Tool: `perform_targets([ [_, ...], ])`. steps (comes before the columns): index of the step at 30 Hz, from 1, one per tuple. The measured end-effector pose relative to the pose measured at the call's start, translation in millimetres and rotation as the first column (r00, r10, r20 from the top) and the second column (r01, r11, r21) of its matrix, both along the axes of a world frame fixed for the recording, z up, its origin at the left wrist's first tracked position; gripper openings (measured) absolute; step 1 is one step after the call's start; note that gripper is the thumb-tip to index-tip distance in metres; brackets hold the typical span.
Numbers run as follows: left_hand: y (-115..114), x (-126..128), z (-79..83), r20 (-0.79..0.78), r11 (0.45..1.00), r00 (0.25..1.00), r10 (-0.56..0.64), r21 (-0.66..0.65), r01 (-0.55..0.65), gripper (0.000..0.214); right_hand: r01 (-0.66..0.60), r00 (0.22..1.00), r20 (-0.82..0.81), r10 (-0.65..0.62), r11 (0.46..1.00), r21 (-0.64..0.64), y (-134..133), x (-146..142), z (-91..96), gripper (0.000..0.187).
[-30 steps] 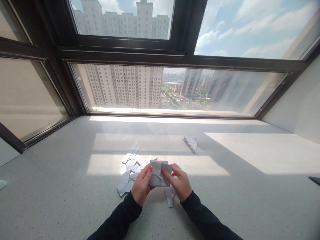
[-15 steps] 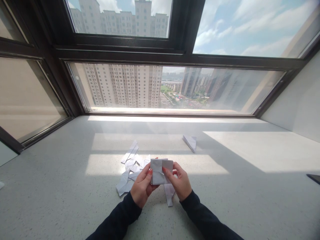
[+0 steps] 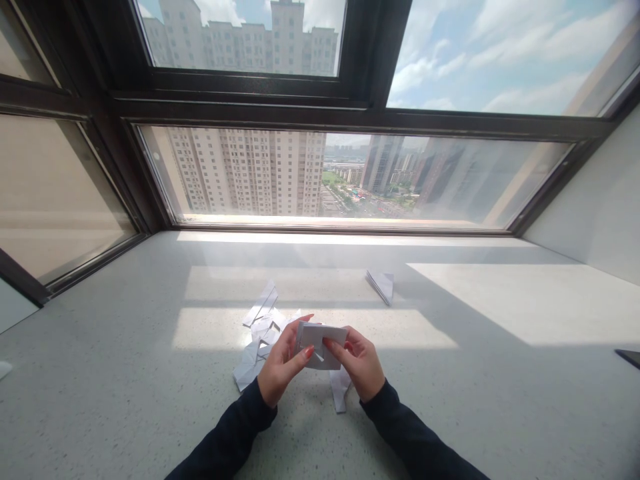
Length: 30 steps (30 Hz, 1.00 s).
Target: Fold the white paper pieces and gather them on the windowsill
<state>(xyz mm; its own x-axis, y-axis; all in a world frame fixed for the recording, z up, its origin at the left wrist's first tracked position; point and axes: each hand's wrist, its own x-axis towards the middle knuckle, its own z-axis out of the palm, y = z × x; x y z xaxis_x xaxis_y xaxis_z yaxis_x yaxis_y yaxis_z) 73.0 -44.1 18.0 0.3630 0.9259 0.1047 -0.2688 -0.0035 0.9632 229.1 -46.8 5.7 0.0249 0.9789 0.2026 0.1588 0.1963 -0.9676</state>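
Observation:
Both hands grip one folded white paper piece just above the speckled window ledge. My left hand pinches its left side, thumb on top and fingers behind. My right hand pinches its right side in the same way. Dark sleeves cover both wrists. Several folded white paper pieces lie scattered on the ledge right behind and to the left of my hands. One long folded strip lies under my right wrist.
Another folded paper piece lies alone farther back on the ledge. A large dark-framed window runs along the far edge, with tower blocks outside. A white wall rises on the right. A dark flat object shows at the right edge.
The paper piece has tilted flatter and dropped slightly in my hands. My left thumb has slid across onto its front face. The scattered pieces have not moved.

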Motion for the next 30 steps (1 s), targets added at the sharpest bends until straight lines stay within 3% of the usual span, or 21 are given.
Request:
perform_targets([
  [6, -1, 0, -0.2, -0.116, 0.997, 0.991, -0.063, -0.05, 0.058, 0.054, -0.054, 0.992, 0.121, 0.041, 0.993, 0.108, -5, -3, 3.6, 0.017],
  [11, -6, 6, -4.1, 0.006, 0.944, 0.98, -0.2, -0.267, 0.195, 0.066, -0.073, 0.984, 0.174, 0.046, 0.985, 0.153, -8, -3, 5.8, 0.016],
  [16, -4, 4, -7.3, 0.044, 0.881, 0.949, -0.311, -0.362, 0.305, 0.067, -0.061, 0.984, 0.175, 0.039, 0.99, 0.124, -7, -3, 5.7, 0.019],
  [22, 0, -2, -10.6, 0.169, 0.797, 0.879, -0.445, -0.374, 0.475, 0.061, -0.086, 0.989, 0.124, 0.077, 0.993, 0.074, -6, -2, 4.3, 0.02],
  [30, -4, 0, -10.3, 0.192, 0.737, 0.835, -0.516, -0.397, 0.547, 0.051, -0.078, 0.989, 0.133, 0.064, 0.992, 0.101, -8, -4, 5.0, 0.018],
])
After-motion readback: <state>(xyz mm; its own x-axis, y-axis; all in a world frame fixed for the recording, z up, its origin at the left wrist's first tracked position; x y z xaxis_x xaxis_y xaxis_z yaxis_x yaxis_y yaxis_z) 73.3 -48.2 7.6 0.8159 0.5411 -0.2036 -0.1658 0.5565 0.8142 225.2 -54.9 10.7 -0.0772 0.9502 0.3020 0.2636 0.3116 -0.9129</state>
